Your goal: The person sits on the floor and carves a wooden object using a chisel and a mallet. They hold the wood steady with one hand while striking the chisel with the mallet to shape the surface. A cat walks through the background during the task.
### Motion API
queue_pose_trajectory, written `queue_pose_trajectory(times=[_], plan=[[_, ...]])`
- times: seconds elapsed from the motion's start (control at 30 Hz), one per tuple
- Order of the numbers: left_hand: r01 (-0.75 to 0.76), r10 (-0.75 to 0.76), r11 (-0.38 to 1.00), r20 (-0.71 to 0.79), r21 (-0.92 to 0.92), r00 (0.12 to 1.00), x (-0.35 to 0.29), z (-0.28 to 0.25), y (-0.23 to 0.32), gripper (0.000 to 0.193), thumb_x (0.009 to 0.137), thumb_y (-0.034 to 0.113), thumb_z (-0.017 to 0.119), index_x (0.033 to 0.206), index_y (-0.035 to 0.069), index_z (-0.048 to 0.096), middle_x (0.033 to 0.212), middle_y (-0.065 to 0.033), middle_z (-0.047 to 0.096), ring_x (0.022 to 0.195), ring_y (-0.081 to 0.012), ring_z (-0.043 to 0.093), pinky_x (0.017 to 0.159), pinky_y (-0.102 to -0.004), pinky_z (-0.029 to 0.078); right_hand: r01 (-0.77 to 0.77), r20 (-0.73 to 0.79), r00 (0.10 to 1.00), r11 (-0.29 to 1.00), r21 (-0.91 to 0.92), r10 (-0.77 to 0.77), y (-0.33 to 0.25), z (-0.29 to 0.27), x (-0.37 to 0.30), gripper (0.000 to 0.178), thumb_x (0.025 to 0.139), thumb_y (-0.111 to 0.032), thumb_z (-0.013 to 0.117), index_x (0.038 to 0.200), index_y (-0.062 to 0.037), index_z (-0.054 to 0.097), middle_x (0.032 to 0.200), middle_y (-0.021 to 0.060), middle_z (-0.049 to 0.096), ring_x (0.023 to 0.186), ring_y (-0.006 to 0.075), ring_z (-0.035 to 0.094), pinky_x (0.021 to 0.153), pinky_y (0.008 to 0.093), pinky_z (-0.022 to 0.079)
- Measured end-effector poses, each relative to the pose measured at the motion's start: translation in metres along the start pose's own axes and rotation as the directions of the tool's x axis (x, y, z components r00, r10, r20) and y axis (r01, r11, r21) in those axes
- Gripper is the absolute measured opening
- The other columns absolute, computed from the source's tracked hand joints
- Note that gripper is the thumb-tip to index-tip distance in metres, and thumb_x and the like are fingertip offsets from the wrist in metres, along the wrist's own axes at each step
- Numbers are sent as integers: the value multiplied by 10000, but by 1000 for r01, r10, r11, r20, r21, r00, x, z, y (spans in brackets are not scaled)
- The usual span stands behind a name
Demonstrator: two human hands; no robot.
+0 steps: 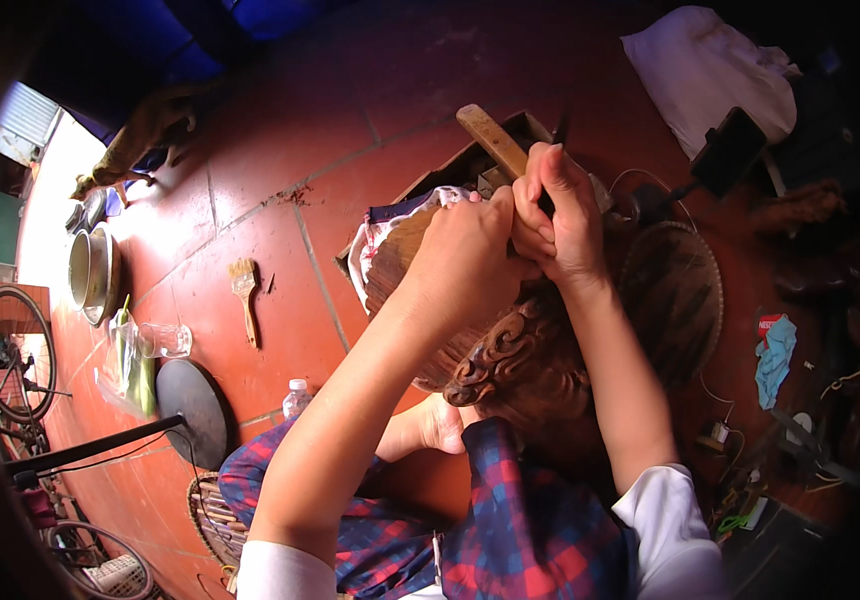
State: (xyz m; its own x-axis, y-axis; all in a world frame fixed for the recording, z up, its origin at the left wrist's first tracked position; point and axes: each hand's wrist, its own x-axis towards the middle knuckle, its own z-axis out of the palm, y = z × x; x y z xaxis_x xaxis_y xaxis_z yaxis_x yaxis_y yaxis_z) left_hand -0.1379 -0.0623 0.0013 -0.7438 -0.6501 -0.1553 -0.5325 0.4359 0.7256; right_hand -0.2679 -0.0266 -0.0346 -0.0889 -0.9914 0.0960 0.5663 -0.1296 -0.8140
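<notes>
A carved piece of dark brown wood (510, 350) with raised scrolls lies before me, over my lap and feet. My left hand (470, 240) is closed on its upper part; whatever its fingers hold is hidden. Against it, my right hand (562, 215) is closed around a slim dark tool (547, 202), whose kind I cannot make out. A flat light wooden bar (493, 140) juts out beyond the right fingers; whether they touch it, I cannot tell. Patterned cloth (360, 262) shows along the wood's left edge.
On the red tiles at left lie a paintbrush (244, 300), a clear jar (165, 341) and a round dark disc (195, 412). Metal basins (98, 275) stand farther off. At right are a phone on a stand (730, 150), a white sack (715, 75) and a blue cloth (775, 360).
</notes>
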Motion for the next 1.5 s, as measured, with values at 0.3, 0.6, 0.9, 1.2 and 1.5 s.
queue_pose_trajectory(times=[0.3, 0.6, 0.9, 1.2, 1.5], plan=[[2, -2, 1000, -32, -10, 999, -1, -5, 1, 417, 651, 165, 768, 940, -14, 526, 952, -221, 628, 987, -418, 573, 857, -467, 455, 24, -11, 1000, 1000, -13, -25, 0, 3, 2, 371, 968, -388, 482, 753, -87, 449, 484, -22, 360, 330, 40, 249, 316, 204, 201], [-103, 99, 994, -122, -29, 988, -4, -1, -13, 448, 641, 177, 778, 977, -10, 548, 895, -238, 630, 899, -414, 603, 776, -461, 487, 41, -12, 999, 999, -26, -41, 4, 9, 1, 352, 979, -360, 469, 759, -86, 450, 478, -19, 361, 331, 39, 257, 319, 200, 202], [-34, 35, 999, -25, 21, 999, -2, -5, -10, 486, 629, 216, 794, 989, -8, 556, 1050, -252, 604, 1032, -399, 568, 876, -453, 462, 64, -36, 997, 998, -4, -64, 4, 9, 0, 345, 971, -353, 493, 754, -86, 466, 475, -30, 365, 328, 34, 256, 317, 197, 204], [-41, 39, 998, -41, -50, 998, -4, -8, -13, 470, 609, 171, 791, 977, -11, 563, 1072, -258, 599, 1038, -405, 567, 873, -442, 477, 63, -60, 996, 995, -74, -68, 5, 15, 0, 345, 973, -368, 485, 757, -99, 468, 469, -28, 367, 328, 36, 268, 318, 201, 209], [-188, 186, 982, -143, 3, 972, -3, 1, -21, 485, 606, 183, 788, 997, 25, 548, 906, -192, 643, 873, -380, 614, 758, -446, 483, 62, -7, 998, 998, -32, -63, 2, 12, -1, 357, 971, -368, 487, 756, -85, 456, 476, -20, 362, 334, 40, 257, 325, 203, 209]])
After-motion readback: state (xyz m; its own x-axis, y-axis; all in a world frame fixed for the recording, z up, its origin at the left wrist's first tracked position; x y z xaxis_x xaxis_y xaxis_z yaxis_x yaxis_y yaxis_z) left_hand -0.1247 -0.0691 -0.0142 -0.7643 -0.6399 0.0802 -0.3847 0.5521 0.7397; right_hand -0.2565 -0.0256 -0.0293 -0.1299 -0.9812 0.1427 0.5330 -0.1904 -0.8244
